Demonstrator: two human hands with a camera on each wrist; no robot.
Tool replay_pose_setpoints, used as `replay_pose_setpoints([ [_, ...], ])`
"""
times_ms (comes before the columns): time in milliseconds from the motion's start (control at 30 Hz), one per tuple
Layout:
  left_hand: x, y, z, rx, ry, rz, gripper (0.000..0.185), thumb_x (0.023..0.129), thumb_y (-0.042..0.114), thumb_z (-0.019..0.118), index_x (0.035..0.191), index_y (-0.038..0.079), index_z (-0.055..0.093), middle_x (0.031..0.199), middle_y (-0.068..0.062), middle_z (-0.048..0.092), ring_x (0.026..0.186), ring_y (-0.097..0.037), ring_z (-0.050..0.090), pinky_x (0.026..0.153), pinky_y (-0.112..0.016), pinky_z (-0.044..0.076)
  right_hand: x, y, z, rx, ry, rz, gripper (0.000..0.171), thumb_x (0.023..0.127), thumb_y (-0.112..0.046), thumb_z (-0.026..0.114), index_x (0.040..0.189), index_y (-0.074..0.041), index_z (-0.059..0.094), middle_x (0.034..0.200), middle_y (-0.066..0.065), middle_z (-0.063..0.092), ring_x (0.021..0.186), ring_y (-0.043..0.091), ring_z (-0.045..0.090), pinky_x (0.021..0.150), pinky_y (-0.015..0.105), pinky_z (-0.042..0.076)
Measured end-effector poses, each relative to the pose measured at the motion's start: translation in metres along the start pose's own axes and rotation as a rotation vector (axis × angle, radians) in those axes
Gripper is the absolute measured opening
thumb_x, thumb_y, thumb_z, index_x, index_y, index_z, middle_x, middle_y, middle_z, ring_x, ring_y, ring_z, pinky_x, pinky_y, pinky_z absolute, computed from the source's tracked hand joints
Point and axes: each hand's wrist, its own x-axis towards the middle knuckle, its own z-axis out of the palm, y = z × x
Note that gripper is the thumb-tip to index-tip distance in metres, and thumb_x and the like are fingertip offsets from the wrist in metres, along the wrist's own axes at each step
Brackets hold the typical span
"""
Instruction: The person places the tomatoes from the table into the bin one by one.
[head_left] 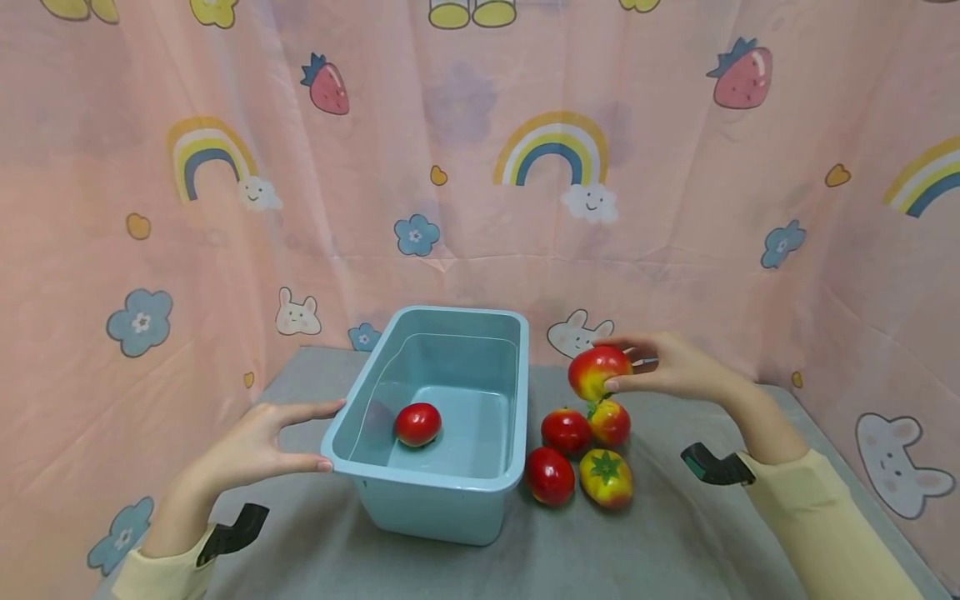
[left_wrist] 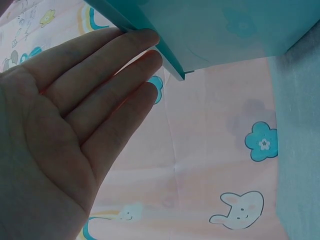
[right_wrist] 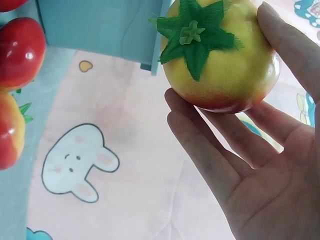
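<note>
Raised above the table, my right hand [head_left: 667, 367] holds a red-and-yellow tomato [head_left: 598, 372] between thumb and fingers. Its green star-shaped leaf cap faces the right wrist view, where the tomato [right_wrist: 220, 60] shows mostly yellow. On the other side, my left hand [head_left: 251, 442] touches the left rim of a blue-grey plastic bin [head_left: 431, 479], fingers straight and thumb apart near the front corner. From the left wrist, those fingertips [left_wrist: 145, 37] lie against the bin's edge [left_wrist: 172, 65]. One red tomato [head_left: 417, 424] lies inside the bin.
Right of the bin, two red tomatoes [head_left: 551, 476] and two red-and-yellow ones [head_left: 607, 479] sit clustered on the grey tablecloth [head_left: 697, 533]. A pink printed curtain [head_left: 465, 275] hangs behind and around the table.
</note>
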Motion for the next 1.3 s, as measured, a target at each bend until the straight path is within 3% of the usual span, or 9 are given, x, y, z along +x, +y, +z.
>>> replay_pose_setpoints([
  [167,0.000,0.000,0.000,-0.012,-0.002,-0.004,0.065,0.073,0.045,0.079,0.130,0.020,0.060,0.124,0.001,0.064,0.112,-0.023,0.063,0.081,-0.045,0.054,0.005,-0.004,-0.002,0.004,-0.011,-0.033,0.054,0.080,-0.027,0.076,0.128,-0.011,0.057,0.115,0.009,0.065,0.103,0.027,0.065,0.079,0.031,0.056],
  [533,0.000,-0.002,-0.001,0.031,0.009,0.011,0.064,0.072,0.047,0.078,0.129,0.024,0.060,0.123,0.007,0.065,0.110,-0.016,0.063,0.082,-0.035,0.053,0.016,-0.016,-0.004,0.002,-0.019,-0.049,0.055,0.080,-0.028,0.076,0.129,-0.012,0.056,0.117,0.008,0.063,0.106,0.027,0.063,0.082,0.033,0.055],
  [1300,-0.001,-0.001,0.000,0.029,0.009,0.008,0.065,0.072,0.047,0.079,0.130,0.024,0.060,0.124,0.008,0.064,0.111,-0.015,0.063,0.083,-0.037,0.053,0.043,-0.054,-0.002,-0.023,-0.064,-0.119,0.056,0.078,-0.030,0.078,0.127,-0.015,0.058,0.114,0.003,0.064,0.103,0.022,0.065,0.079,0.028,0.056],
])
